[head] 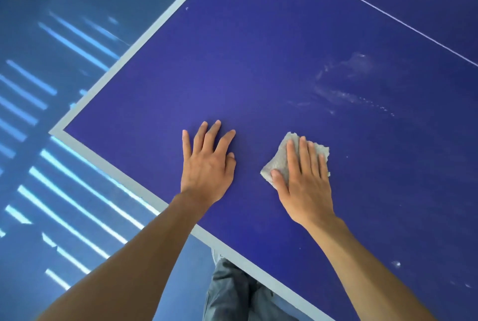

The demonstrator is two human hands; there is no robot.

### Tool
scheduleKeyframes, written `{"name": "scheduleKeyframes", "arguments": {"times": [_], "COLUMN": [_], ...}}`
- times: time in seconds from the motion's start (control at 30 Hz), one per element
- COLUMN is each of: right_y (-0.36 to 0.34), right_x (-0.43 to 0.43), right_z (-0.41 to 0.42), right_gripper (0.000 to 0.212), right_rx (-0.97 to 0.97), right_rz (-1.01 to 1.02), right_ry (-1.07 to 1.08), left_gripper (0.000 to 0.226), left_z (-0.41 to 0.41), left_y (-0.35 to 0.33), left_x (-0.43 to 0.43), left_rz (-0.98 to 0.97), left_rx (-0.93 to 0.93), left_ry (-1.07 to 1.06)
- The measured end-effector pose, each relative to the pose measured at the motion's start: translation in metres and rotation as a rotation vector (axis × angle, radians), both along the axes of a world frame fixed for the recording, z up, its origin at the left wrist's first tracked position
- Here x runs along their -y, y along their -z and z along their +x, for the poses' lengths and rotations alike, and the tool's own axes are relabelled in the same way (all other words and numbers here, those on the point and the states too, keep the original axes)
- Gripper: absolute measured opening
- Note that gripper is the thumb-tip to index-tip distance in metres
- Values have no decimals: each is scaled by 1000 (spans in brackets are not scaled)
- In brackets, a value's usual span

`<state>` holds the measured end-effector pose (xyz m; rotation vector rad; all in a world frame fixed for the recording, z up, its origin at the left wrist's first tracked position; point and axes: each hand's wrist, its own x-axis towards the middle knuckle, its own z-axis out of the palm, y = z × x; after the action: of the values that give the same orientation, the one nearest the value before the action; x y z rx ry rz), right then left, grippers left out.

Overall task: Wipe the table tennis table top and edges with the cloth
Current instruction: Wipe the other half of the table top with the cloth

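Observation:
The blue table tennis table top (pixel 245 62) fills most of the view, with a pale grey border along its left and near edges and a corner at the left. My right hand (pixel 302 181) lies flat on a small grey cloth (pixel 278 163), fingers straight, pressing it onto the surface. My left hand (pixel 207 160) rests flat on the table beside it, fingers spread, holding nothing. White dusty smears (pixel 344 88) mark the surface beyond and to the right of the cloth.
A thin white centre line (pixel 388 14) crosses the table at the upper right. Small white specks (pixel 397 263) lie near the right side. The blue floor (pixel 51 191) with bright light stripes lies to the left. My trouser leg (pixel 232 292) stands by the near edge.

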<state>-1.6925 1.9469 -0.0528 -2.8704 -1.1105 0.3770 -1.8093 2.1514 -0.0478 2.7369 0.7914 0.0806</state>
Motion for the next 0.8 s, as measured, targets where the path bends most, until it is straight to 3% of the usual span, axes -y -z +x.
{"name": "scheduleKeyframes", "arguments": {"times": [0.07, 0.23, 0.3, 0.4, 0.53, 0.7, 0.8], "right_y": [-2, 2, 4, 5, 9, 5, 1], "right_x": [0, -69, -110, -143, -82, 45, 71], "right_z": [41, 137, 142, 110, 65, 102, 162], "right_gripper": [74, 77, 77, 74, 73, 77, 81], "right_rx": [13, -67, -64, -16, 25, 11, -4], "right_rz": [-12, 10, 31, 81, 98, 29, 3], "right_ry": [123, 691, 636, 281, -29, 190, 404], "left_gripper": [50, 53, 53, 54, 55, 57, 57], "left_z": [28, 49, 48, 50, 51, 54, 54], "left_y": [5, 21, 23, 19, 13, 8, 8], "left_x": [-3, -6, -7, -6, -6, -2, -1], "left_rz": [3, 74, 76, 62, 43, 18, 21], "left_rx": [-41, -83, -89, -94, -100, -109, -97], "left_ry": [29, 1, 4, -2, -12, -37, -42]}}
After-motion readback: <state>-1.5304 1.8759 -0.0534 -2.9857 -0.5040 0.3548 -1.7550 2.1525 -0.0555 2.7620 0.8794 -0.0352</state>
